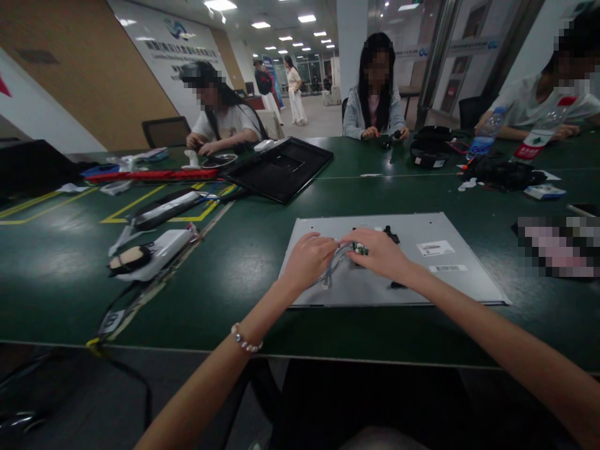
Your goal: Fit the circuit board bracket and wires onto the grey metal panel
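Note:
A grey metal panel [450, 275] lies flat on the green table [234, 275] in front of me. My left hand [307, 257] and my right hand [379, 252] meet over its middle. Both have curled fingers pinching a bundle of thin grey cables [334, 267] that droops between them. The right hand's fingertips sit by a small green circuit board [360, 248] on the panel. A small black part [390, 234] lies just behind the right hand. White labels [435, 248] are stuck on the panel's right half.
A black monitor frame [281, 167] lies beyond the panel. White and black parts [150, 253] and cables sit at left. Three people sit across the table, with water bottles [485, 139] and black gear [429, 153] at right. Yellow tape lines mark the left side.

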### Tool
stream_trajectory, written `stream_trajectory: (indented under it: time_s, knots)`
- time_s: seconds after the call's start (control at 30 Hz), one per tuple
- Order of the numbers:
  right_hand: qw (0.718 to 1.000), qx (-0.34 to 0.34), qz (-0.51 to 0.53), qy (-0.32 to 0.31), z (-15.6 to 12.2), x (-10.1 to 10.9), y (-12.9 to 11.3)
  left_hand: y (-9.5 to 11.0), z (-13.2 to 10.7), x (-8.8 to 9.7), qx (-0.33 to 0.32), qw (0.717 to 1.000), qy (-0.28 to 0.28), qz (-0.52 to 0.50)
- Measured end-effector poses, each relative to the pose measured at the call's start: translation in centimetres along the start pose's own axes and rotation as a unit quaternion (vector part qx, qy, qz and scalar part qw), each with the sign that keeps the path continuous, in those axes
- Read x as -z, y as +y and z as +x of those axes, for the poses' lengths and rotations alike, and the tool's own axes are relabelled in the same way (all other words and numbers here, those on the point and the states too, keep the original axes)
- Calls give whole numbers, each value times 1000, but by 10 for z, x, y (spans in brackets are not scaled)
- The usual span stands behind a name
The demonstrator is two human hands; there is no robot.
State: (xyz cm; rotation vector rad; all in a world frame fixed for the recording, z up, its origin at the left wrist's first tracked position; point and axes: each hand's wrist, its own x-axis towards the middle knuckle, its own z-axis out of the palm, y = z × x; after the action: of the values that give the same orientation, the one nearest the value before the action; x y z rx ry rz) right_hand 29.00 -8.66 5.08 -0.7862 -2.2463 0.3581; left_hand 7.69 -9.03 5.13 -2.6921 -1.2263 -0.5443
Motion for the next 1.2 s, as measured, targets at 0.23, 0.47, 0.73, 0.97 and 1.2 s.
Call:
stream_trajectory:
  time_s: [0.23, 0.47, 0.73, 0.97, 1.2]
  knots:
    - [999, -16, -2, 42, -7, -14, 3, 11, -10, -2, 60, 995, 31, -75]
    - [995, -33, -53, 77, -14, -17, 11, 6, -34, -2, 96, 979, -70, -167]
    - [995, 17, -55, 78, -11, -29, 1, -5, -37, -7, 137, 975, -47, -169]
    - [989, 75, -117, -45, -16, -46, 5, -2, -34, -1, 152, 979, 4, -138]
    - [985, 53, -145, -78, -16, -46, 1, 13, -34, -8, 78, 991, -47, -94]
